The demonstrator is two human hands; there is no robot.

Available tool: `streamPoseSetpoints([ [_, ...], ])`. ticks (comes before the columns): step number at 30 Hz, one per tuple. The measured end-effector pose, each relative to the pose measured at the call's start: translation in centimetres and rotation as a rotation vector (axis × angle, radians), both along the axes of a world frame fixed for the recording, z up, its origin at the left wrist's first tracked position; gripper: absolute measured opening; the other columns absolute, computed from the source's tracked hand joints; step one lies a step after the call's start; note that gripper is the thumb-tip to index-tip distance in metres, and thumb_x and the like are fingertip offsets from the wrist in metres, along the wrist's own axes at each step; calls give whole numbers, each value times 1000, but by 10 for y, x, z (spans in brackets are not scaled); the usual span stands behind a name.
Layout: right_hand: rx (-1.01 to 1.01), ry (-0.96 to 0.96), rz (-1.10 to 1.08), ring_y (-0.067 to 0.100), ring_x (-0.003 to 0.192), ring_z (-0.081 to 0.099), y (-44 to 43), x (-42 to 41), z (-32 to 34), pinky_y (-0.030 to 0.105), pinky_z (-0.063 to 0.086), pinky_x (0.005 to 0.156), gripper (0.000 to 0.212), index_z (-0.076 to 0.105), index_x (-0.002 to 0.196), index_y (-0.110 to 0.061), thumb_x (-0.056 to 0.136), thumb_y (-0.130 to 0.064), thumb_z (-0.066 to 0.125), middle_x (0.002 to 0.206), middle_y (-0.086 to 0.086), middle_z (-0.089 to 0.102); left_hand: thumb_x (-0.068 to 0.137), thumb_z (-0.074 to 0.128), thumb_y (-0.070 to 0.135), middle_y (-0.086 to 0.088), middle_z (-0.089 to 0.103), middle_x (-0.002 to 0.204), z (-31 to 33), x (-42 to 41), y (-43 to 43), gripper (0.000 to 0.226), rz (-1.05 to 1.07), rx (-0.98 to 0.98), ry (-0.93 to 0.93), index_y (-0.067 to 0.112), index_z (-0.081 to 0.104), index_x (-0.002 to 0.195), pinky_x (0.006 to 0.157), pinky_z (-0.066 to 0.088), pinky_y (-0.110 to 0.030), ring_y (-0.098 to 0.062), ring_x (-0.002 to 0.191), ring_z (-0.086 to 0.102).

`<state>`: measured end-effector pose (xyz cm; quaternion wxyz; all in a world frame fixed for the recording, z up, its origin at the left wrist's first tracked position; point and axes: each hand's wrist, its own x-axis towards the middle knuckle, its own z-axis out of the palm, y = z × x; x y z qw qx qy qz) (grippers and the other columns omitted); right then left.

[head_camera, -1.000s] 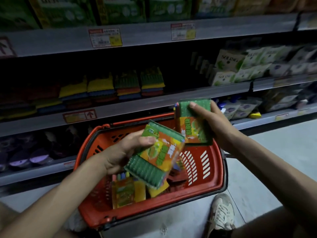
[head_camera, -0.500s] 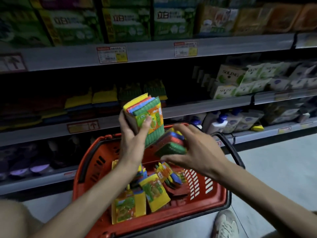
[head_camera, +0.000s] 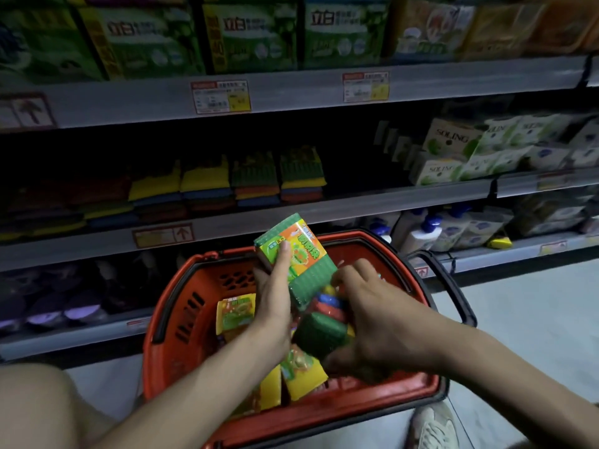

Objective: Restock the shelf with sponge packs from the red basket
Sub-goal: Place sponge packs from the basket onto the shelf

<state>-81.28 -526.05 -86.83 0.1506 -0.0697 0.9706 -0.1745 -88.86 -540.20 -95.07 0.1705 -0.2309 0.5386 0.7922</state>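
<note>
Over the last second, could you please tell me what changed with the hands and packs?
The left hand lifted its pack higher over the basket and stood it more upright. The right hand brought the other pack down and leftward, close under the first. Both kept their grip; nothing was let go. Basket and shelf stock stayed put.

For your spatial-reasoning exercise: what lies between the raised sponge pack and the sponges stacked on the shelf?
Head view: only the grey shelf edge; otherwise the stretch is bare.
</note>
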Motion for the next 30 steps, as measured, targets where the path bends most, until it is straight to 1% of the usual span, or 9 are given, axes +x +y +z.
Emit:
streamPoseSetpoints([
  [3, 88, 64, -65, 10, 91, 47, 7, -7, -2, 23, 38, 77, 86, 44, 124, -27, 62, -74, 80, 112, -9, 38, 45, 63, 100, 3, 42, 160, -17, -4, -2, 123, -41, -118, 62, 51, 24, 150, 111, 41, -60, -29, 140, 50],
  [7, 53, 81, -40, 18, 96, 60, 2, -5, -4, 34, 53, 81, 84, 35, 137, -43, 70, -82, 67, 114, -6, 52, 46, 61, 101, 8, 44, 157, -23, -5, -6, 102, -38, -176, 92, 70, 26, 137, 106, 45, -61, -30, 135, 54],
  [9, 83, 93, -19, 18, 100, 59, -6, -4, -6, 35, 53, 81, 86, 34, 141, -47, 70, -84, 65, 116, -5, 49, 40, 63, 101, 5, 43, 157, -21, -5, -7, 109, -19, -160, 89, 70, 26, 138, 104, 48, -62, -32, 133, 55],
  [12, 90, 118, 27, 14, 105, 51, -9, -6, -9, 34, 53, 87, 92, 39, 145, -44, 67, -81, 70, 118, -7, 38, 61, 73, 84, 0, 46, 154, -11, 2, -4, 93, -33, -46, 15, 65, 30, 142, 93, 55, -63, -38, 123, 63],
  [15, -27, 120, 36, 11, 103, 55, -2, -13, -7, 33, 55, 91, 107, 36, 152, -43, 60, -76, 79, 115, -11, 40, 85, 71, 59, -8, 63, 131, -1, 6, -3, 65, -1, 118, -67, 49, 40, 141, 87, 56, -67, -41, 109, 70],
  [18, -196, 158, 80, 4, 105, 57, 2, -16, -4, 27, 54, 91, 113, 38, 152, -41, 54, -70, 87, 116, -18, 44, 70, 76, 73, -21, 59, 142, 6, 9, -5, 97, -96, 368, -216, 22, 49, 149, 100, 50, -65, -42, 122, 64],
  [21, -337, 211, 122, 0, 115, 54, 7, -15, 0, 19, 50, 95, 99, 51, 144, -41, 57, -59, 93, 125, -20, 44, 68, 69, 83, -30, 57, 141, 6, 10, -8, 106, -157, 580, -286, 8, 57, 143, 110, 36, -69, -51, 128, 56],
  [24, -441, 261, 87, 3, 122, 54, 13, -15, 5, 21, 50, 97, 92, 59, 136, -36, 54, -55, 97, 131, -18, 45, 78, 55, 84, -29, 67, 127, 12, 6, -11, 98, -74, 570, -220, 4, 64, 134, 97, 49, -60, -48, 116, 65],
  [30, -539, 454, -195, 3, 112, 60, 4, -8, 2, 34, 55, 91, 94, 52, 123, -30, 47, -70, 91, 120, -14, 57, 85, 56, 75, -26, 75, 107, 41, -2, -9, 73, 14, 487, -135, 7, 77, 101, 81, 56, -55, -45, 87, 75],
])
